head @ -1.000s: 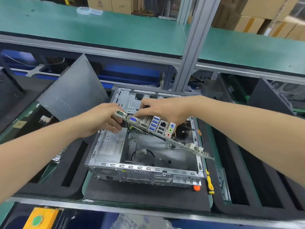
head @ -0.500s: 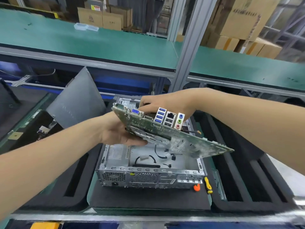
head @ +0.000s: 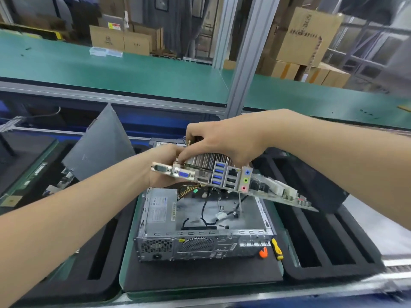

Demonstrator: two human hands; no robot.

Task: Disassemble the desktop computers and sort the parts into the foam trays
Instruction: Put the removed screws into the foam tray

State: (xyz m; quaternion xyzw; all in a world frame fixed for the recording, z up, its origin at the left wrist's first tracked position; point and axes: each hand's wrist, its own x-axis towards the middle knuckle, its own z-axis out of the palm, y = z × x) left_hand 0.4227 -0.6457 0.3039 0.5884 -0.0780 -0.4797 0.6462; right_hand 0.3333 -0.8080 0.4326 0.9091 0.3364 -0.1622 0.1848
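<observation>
Foam trays (head: 333, 273), open case (head: 200, 243), motherboard (head: 278, 194) in both hands
It hung tilted above the case, left hand (head: 164, 172) gripping its port end, right hand (head: 229, 141) curled over the heatsink (head: 206, 161); a slack grip could let it slide down onto the loose cables (head: 206, 216)

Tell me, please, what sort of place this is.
Probably a factory disassembly line: green-matted workbenches on aluminium framing, stacked cardboard boxes behind, and black foam trays flanking an open computer case, its motherboard lifted out.
</observation>
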